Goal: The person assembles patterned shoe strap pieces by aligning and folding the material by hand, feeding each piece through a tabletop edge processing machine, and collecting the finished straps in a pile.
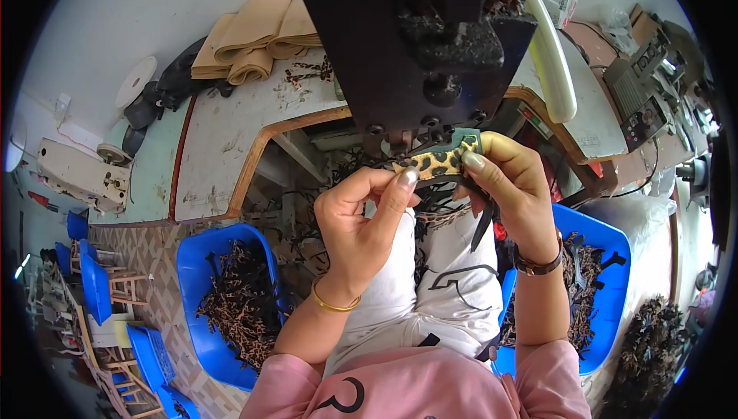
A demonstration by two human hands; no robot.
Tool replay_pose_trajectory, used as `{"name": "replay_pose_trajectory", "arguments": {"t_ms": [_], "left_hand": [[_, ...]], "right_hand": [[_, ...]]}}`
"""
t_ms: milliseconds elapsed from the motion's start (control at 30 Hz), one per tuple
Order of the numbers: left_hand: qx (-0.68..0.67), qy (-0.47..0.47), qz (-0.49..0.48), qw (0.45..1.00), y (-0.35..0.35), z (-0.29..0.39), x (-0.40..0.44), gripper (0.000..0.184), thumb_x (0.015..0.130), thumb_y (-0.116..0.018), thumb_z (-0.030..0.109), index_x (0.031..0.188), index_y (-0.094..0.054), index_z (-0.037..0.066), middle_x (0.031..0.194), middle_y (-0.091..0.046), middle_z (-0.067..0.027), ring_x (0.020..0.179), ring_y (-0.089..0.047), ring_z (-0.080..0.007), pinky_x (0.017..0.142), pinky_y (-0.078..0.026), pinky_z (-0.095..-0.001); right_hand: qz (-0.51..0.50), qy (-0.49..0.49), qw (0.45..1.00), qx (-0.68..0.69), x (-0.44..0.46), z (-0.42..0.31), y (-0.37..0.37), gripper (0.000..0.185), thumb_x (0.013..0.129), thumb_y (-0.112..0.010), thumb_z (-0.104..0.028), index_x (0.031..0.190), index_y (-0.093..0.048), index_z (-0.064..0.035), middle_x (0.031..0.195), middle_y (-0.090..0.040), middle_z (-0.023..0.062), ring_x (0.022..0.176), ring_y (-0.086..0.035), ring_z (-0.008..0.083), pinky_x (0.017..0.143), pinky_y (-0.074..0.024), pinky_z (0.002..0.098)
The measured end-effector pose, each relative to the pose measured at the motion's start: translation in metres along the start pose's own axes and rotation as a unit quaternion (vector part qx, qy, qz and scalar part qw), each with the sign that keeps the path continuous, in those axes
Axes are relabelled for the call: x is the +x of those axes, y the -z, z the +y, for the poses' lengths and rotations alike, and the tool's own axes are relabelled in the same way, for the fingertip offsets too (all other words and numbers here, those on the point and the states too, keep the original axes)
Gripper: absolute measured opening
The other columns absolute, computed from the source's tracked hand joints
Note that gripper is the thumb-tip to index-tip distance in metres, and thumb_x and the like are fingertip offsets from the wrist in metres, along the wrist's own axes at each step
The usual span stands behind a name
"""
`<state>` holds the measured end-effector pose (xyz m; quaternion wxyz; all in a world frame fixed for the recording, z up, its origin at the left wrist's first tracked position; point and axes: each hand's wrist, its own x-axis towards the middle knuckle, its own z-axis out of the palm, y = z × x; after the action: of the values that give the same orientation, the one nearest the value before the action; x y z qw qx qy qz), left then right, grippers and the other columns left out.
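Got the leopard-print piece (434,164) up in both hands, stretched sideways just below the black machine head (400,42), above the lap. Pinching its left end with the left hand (361,223), thumb on the near face, forefinger bent against it, other fingers curled in. Gripping its right end with the right hand (519,181), thumb pressed flat on the print, fingers mostly hidden behind. Can't tell whether touching the machine. Can see dark green material (466,141) along the upper right edge; can't tell if joined to the piece. Also see a black strip (483,227) dangling below the right hand, pointed tip down over the white trousers (461,280). Wearing a gold bangle (337,305) on the left wrist, a dark watch (538,264) on the right. Have a blue bin (190,280) on the floor by the left arm, loaded with leopard and black strips (242,304); see another blue tub (617,284) on the right, similarly filled, partly behind the right forearm. Also have a worktable (223,142) with a wood-edged cutout around the machine, bearing brown rolled sheets (254,38) at far left.
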<state>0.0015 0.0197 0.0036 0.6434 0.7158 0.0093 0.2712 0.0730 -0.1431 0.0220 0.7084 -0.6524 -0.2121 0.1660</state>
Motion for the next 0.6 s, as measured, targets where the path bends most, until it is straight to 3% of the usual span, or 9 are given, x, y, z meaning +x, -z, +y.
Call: {"name": "replay_pose_trajectory", "arguments": {"t_ms": [67,200,267,467,600], "left_hand": [[0.007,-0.014,0.008,1.0,0.004,-0.003,-0.003,0.014,0.086,-0.061,0.006,0.075,-0.061,-0.003,0.064,-0.062,-0.0053,0.058,-0.057,-0.0056,0.053,-0.043,-0.0178],[0.004,-0.03,0.041,0.999,0.012,-0.004,-0.007,0.012,0.085,-0.06,0.005,0.078,-0.06,-0.003,0.068,-0.061,-0.0052,0.058,-0.059,-0.0081,0.052,-0.043,-0.0183],[-0.009,-0.017,0.07,0.997,0.015,0.0,-0.007,0.01,0.085,-0.06,0.001,0.078,-0.06,-0.005,0.066,-0.06,-0.0044,0.059,-0.052,-0.0034,0.055,-0.039,-0.0165],[0.003,-0.036,0.079,0.996,0.028,0.001,0.004,0.009,0.084,-0.061,0.001,0.078,-0.06,-0.006,0.069,-0.061,-0.0046,0.06,-0.054,-0.0045,0.056,-0.04,-0.0161],[0.031,-0.055,0.066,0.996,0.04,0.003,0.013,0.008,0.083,-0.063,0.001,0.08,-0.061,-0.006,0.07,-0.061,-0.0051,0.061,-0.054,-0.0057,0.058,-0.042,-0.0178]], "right_hand": [[-0.03,0.02,0.999,0.022,0.004,0.003,-0.001,0.018,0.092,-0.053,-0.013,0.101,-0.057,0.002,0.082,-0.063,0.0035,0.066,-0.06,0.0048,0.05,-0.0448,0.0152],[-0.052,0.03,0.996,0.062,0.006,0.004,-0.012,0.025,0.091,-0.054,-0.009,0.113,-0.048,0.0013,0.091,-0.064,0.0069,0.073,-0.063,0.0083,0.052,-0.0478,0.0166],[-0.047,0.028,0.997,0.062,0.005,0.004,-0.018,0.026,0.091,-0.054,-0.009,0.115,-0.046,0.0005,0.091,-0.064,0.0073,0.075,-0.063,0.0092,0.053,-0.0489,0.0173],[-0.032,0.035,0.999,-0.023,0.001,0.016,-0.032,0.032,0.092,-0.048,-0.003,0.122,-0.037,-0.0003,0.097,-0.063,0.0106,0.085,-0.064,0.0145,0.07,-0.0529,0.0243],[-0.024,0.074,0.993,-0.089,-0.004,0.021,-0.044,0.039,0.092,-0.047,-0.001,0.129,-0.032,-0.001,0.09,-0.066,0.0096,0.078,-0.062,0.0108,0.066,-0.0478,0.0209]]}}
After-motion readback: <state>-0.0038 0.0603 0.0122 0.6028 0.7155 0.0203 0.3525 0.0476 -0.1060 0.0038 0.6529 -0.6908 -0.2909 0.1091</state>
